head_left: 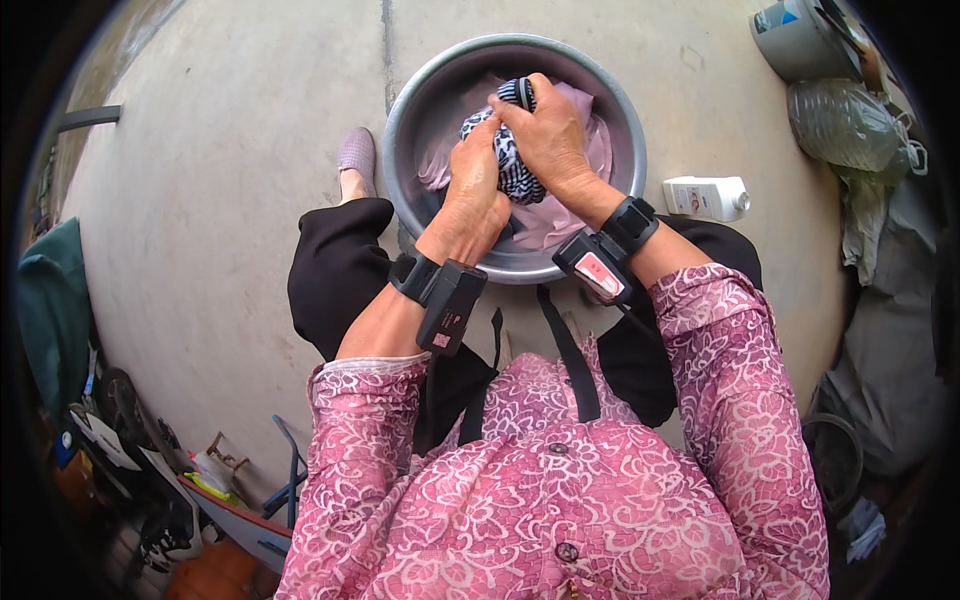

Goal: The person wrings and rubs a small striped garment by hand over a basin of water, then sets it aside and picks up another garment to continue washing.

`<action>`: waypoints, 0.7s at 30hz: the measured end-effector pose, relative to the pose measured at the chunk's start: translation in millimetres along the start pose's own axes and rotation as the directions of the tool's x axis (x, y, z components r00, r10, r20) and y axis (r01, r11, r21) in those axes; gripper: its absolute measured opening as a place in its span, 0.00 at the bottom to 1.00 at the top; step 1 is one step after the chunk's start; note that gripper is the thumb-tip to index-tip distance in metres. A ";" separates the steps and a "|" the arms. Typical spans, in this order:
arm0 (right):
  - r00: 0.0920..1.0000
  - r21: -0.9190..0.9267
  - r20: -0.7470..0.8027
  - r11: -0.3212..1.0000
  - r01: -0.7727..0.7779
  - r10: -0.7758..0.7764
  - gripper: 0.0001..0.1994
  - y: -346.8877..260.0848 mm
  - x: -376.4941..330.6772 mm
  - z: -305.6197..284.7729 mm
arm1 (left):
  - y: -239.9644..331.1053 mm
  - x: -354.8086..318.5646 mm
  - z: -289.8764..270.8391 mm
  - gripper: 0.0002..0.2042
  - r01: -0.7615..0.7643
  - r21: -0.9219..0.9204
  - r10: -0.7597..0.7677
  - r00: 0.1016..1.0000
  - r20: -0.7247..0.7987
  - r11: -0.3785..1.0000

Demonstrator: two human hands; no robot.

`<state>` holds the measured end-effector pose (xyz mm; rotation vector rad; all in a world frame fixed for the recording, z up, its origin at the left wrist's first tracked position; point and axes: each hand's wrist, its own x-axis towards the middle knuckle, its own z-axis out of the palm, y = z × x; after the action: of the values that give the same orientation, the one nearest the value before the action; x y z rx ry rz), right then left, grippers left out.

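- A bunched black-and-white patterned cloth (518, 178) is between the person's two hands, over the inside of a wide grey metal basin (515, 42).
- The right hand (552, 135) has its grip closed on the far part of the cloth; a striped end pokes out beyond, between thumb and forefinger.
- The left hand (474, 170) presses along the cloth's left side, its grip curled in and closed on it; most of its fingertips are tucked out of sight, so how deep the hold goes cannot be told.
- The bunch's long axis runs roughly away from the body, from a loose lower bulge between the wrists up to the striped end, with a spotted part showing at the left.
- Neither hand is apart from the cloth: the right is nearer its far end, the left sits slightly closer to the body, and the bulge lies on the near side of both grips.
- Pink cloth (550, 228) lies in the basin below and around the hands, most plainly to the right.
- A white bottle (703, 198) is on the floor (250, 200) just right of the basin, well apart from the left hand and untouched.
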<state>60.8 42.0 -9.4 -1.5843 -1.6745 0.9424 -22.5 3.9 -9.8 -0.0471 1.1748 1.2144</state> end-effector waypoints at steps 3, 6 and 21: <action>0.999 0.109 -0.037 0.994 -0.018 0.023 0.18 10.0 -3.9 3.3 | -0.5 -0.9 -0.9 0.12 -0.054 -0.027 0.054 0.999 0.002 0.998; 0.993 0.338 0.090 0.936 -0.100 0.074 0.25 -3.5 -19.0 -3.3 | 8.1 5.2 -9.1 0.12 -0.042 -0.041 0.041 0.999 -0.004 0.998; 0.992 0.281 0.072 0.952 -0.122 0.106 0.18 -11.5 -37.2 3.5 | 6.0 -10.7 1.9 0.14 -0.292 0.137 0.305 0.949 -0.084 0.946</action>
<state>54.2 4.5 -0.7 -1.4816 -1.4195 1.2382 -24.3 0.1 1.9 0.1684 1.3820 1.4154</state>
